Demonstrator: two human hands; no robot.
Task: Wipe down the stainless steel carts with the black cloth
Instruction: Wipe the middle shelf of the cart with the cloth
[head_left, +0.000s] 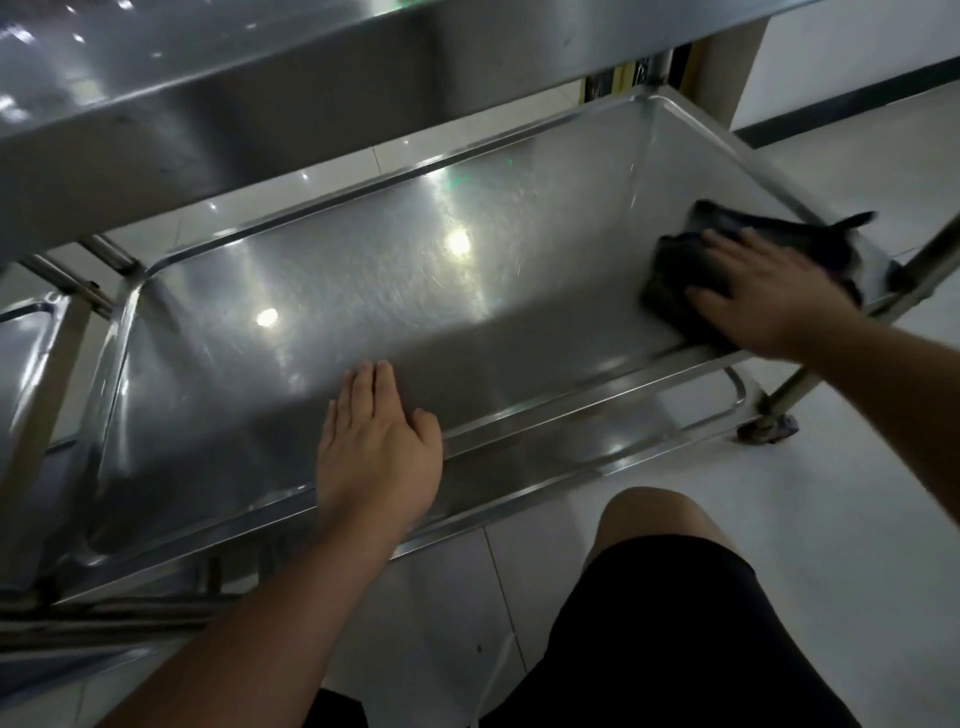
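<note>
No readable text, label, brand or no. anywhere in the head view. Cart shelf shows only glare spots, no markings. Dark strip w/ a pale mark behind the cart post at top is too blurred to read.

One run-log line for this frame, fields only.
stage: wiping lower cart shelf | right hand: presses black cloth, shelf's right end | left hand: flat on near rim, bracing
</note>
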